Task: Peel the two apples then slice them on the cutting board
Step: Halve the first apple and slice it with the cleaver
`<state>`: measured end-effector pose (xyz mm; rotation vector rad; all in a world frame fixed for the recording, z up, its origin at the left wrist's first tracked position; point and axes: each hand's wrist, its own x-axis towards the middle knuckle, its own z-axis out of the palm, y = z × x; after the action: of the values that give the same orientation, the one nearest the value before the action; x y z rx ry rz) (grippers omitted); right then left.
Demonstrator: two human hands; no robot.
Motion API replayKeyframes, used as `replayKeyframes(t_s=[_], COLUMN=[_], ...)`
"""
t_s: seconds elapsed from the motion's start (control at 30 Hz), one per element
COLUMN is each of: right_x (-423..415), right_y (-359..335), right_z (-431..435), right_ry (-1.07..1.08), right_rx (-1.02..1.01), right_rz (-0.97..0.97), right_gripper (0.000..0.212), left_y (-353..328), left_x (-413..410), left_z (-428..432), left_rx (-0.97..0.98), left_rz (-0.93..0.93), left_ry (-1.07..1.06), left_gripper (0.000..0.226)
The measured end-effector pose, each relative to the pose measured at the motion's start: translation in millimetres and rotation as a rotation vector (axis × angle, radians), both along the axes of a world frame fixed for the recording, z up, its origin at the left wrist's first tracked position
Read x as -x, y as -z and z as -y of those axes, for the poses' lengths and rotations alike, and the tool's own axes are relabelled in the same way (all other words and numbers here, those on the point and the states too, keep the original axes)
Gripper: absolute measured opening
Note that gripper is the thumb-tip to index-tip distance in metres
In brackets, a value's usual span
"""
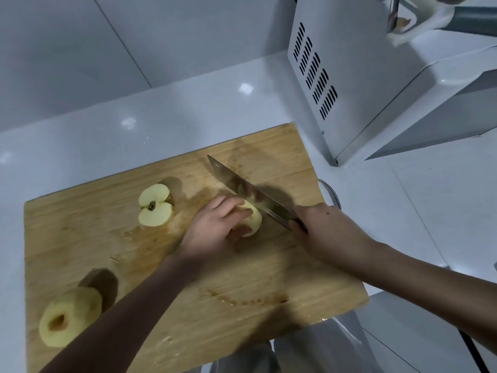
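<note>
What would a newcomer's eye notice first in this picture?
The big knife in the middle of the cutting board: the right hand grips it, blade against a peeled apple piece that the left hand holds. To their left lies an apple half, core up; a whole peeled apple sits at the near left corner.

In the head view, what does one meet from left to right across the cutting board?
Peeled whole apple → apple half, cut face up → left hand holding apple piece → right hand gripping knife.

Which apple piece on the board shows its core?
The loose half left of the left hand; the other half is held under the knife, and the near-left apple is uncut.
</note>
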<state>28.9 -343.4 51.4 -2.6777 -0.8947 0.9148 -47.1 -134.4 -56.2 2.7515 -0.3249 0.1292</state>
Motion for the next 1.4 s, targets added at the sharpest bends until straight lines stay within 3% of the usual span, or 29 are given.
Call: replayKeyframes(t_s=[0.13,0.43,0.6,1.03,1.2,1.4], right_x=[-3,-3,6,10,1,8], right_y=[-4,12,35,7,20,34], right_z=[-4,-13,-17,-1,-12,-19], right_ry=[-0.034,0.005,0.039,-0.042,-0.011,0.009], right_rx=[0.028,0.0,-0.073,-0.049,-0.017,-0.059], right_rz=[-0.003,-0.06,-0.037,0.021,-0.055,-0.008], right_gripper=[0.029,0.015,0.018,0.014,0.013,0.013], left_y=[-9,-9,-8,-13,-14,-15], left_x=[-4,-1,-1,0,0,0], left_z=[-3,0,0,4,5,5], left_rx=[-0.019,-0.011,-0.024,-0.043,-0.047,-0.06], left_rz=[-0.024,-0.03,-0.022,0.005,0.008,-0.004], left_ry=[0.029,0.017,0.008,0.027,0.018,0.015], left_gripper=[0.035,0.033,0.032,0.033,0.032,0.032])
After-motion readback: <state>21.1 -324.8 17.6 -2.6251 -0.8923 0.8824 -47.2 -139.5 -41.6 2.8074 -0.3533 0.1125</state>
